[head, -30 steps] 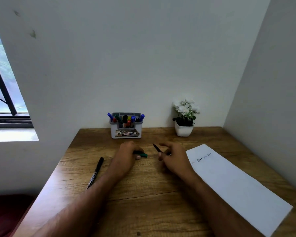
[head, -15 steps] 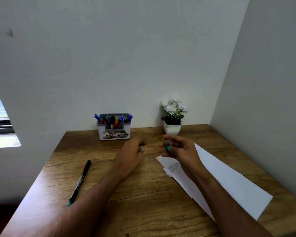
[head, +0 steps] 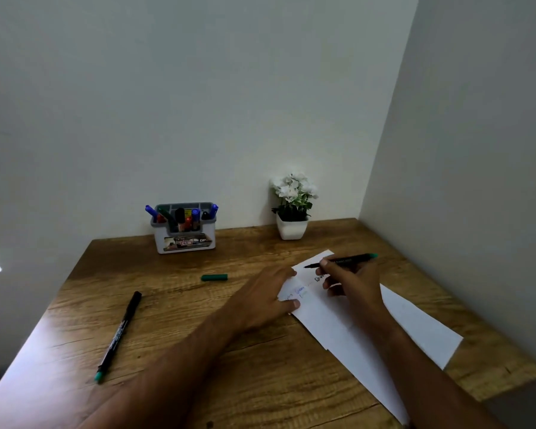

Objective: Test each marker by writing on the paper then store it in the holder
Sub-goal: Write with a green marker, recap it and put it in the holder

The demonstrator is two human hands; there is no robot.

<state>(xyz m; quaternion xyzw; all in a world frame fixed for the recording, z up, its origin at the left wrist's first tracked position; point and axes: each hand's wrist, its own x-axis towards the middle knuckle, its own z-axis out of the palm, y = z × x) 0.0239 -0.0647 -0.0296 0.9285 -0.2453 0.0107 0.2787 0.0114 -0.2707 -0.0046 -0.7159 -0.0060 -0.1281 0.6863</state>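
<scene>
Right hand [head: 351, 281] is pinching an uncapped green-ended marker [head: 342, 261] over the far end of the paper [head: 415, 320]. The marker lies nearly flat, long axis running left-right, with the tip pointing left toward the holder [head: 184, 239] and the green tail pointing right. Can't tell if the tip actually touches the sheet. Left hand [head: 265, 301] has its fingers laid out flat, pressing down the paper's left edge next to some scribbles. The green cap [head: 214, 277] sits on the wooden desk [head: 167, 335] left of the paper, lying sideways. Further left of the paper is a second capped marker [head: 119, 334], running diagonally, green tail toward the near edge. The holder stands far-left of the paper, against the wall, stuffed with markers. A potted white flower [head: 293, 205] sits behind the paper.
</scene>
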